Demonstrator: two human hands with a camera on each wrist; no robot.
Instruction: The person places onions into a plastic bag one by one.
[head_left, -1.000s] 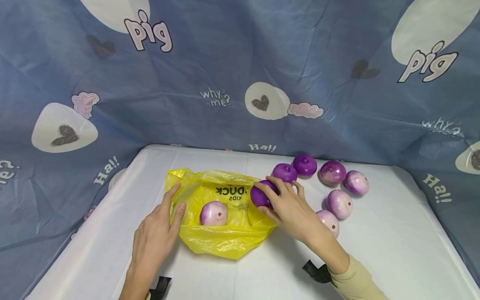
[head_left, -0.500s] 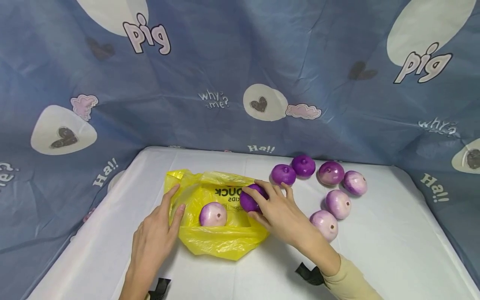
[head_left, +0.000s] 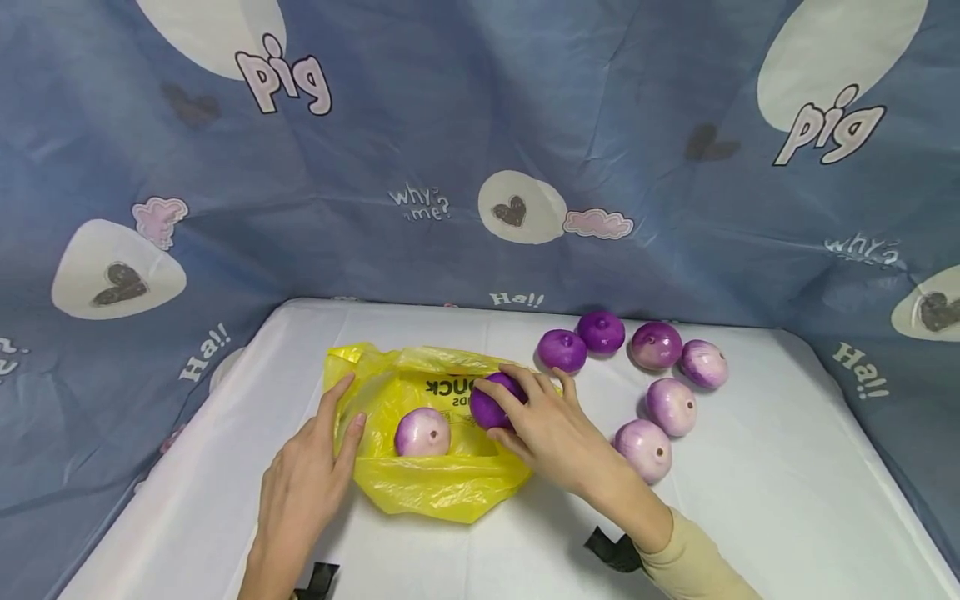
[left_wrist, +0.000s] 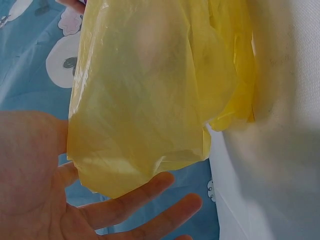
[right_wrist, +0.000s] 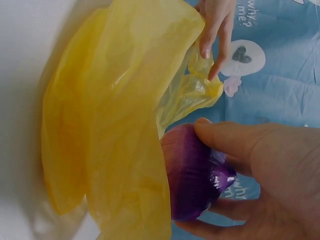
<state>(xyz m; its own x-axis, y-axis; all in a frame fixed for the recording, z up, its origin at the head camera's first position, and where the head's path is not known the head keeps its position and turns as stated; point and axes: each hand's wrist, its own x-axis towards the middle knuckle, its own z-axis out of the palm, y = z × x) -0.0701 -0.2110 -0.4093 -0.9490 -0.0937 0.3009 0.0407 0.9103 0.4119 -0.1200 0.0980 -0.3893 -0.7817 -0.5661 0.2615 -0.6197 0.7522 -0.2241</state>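
Observation:
A yellow plastic bag (head_left: 442, 487) lies on the white table with its mouth held wide. One pale purple onion (head_left: 417, 432) rests inside it. My right hand (head_left: 551, 429) grips a dark purple onion (head_left: 491, 406) at the right of the bag's mouth. In the right wrist view, thumb and fingers curl round this onion (right_wrist: 192, 175), whose far side is hidden behind the yellow plastic. At the bag's left edge is my left hand (head_left: 306, 467), its index finger and thumb extended against the plastic. The left wrist view has its fingers spread, touching the bag (left_wrist: 135, 105).
Several more onions sit to the right on the white table (head_left: 757, 500): dark purple onions (head_left: 562, 351) at the back and paler onions (head_left: 642, 450) nearer. A blue printed cloth (head_left: 420, 250) hangs behind the table and along its sides.
My right hand has carried the dark purple onion left, further over the bag's mouth, then slowed. The left hand stays at the bag's left edge. The camera view has shifted slightly.

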